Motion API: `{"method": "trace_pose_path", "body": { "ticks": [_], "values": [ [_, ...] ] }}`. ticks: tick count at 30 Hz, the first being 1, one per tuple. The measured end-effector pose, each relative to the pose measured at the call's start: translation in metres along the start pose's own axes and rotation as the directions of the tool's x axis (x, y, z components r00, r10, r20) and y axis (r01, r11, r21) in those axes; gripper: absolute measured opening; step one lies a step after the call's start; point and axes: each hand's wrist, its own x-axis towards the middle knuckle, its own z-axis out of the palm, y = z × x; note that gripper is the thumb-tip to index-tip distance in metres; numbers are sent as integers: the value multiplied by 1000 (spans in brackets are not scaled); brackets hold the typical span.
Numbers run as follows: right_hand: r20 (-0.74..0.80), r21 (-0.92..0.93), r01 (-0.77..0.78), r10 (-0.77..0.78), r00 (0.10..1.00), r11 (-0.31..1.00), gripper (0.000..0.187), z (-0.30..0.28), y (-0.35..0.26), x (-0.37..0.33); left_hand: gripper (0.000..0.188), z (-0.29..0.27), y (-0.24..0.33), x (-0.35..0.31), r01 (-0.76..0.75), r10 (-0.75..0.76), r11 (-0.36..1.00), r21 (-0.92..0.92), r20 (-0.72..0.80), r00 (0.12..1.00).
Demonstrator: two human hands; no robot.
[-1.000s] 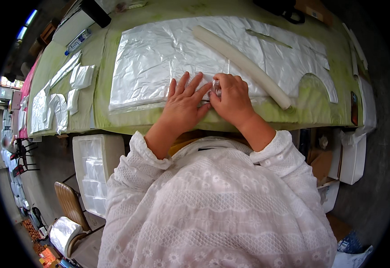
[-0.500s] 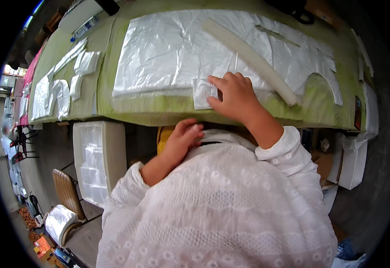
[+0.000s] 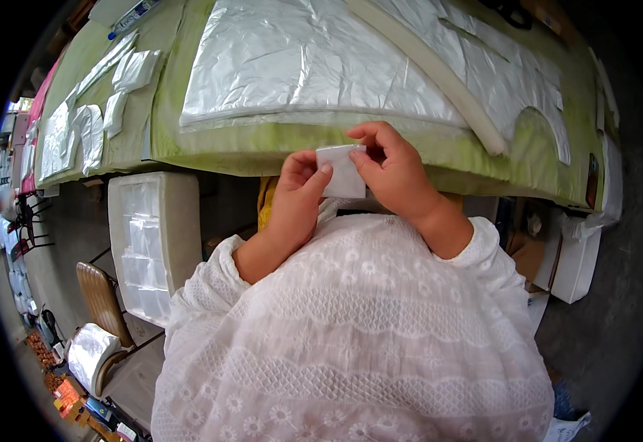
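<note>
A small square of folded white plastic sheet [image 3: 345,180] is up in front of my body, just off the near edge of the table. My left hand [image 3: 298,193] pinches its left side, thumb on top. At its upper right corner, my right hand [image 3: 396,168] grips with the thumb, while the index finger is bent above and apart from it. Beyond my hands a large, thin, shiny plastic sheet [image 3: 285,62] lies spread on the green-covered table [image 3: 262,153]. A long whitish tube or bar [image 3: 439,81] rests slantwise across that sheet.
More folded plastic pieces [image 3: 89,136] lie on the table's left part, near a bottle [image 3: 134,16]. Below the edge at left stands a white box [image 3: 181,243] holding several folded packets. A brown chair [image 3: 103,298] is beside it. White boards [image 3: 585,269] lean at right.
The folded plastic square has come off the table edge toward me in my right hand. My left hand has risen and taken its left side. The view has tipped lower.
</note>
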Motion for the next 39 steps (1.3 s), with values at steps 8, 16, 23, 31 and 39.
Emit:
{"method": "trace_pose_path", "body": {
  "ticks": [8, 16, 23, 31, 39],
  "values": [
    [-37, -31, 110, -111, 993, 993, 20, 15, 5, 9, 18, -27, 17, 2, -177, 175, 961, 212, 25, 984],
    [15, -54, 131, -130, 991, 990, 18, 8, 20, 14, 29, -173, 245, 65, -455, 781, 540, 708, -220, 585],
    [64, -257, 313, -308, 949, 914, 15, 14, 6, 24, 36, -267, 386, 109, 22, 802, 332, 943, -295, 520],
    [80, -297, 328, -319, 944, 897, 17, 13, 2, 27, 39, -289, 378, 141, 338, 798, 80, 938, -263, 542],
    [116, -319, 396, -379, 918, 861, 17, 13, -3, 27, 92, -274, 359, 134, 454, 737, -60, 889, -268, 621]
  ]
}}
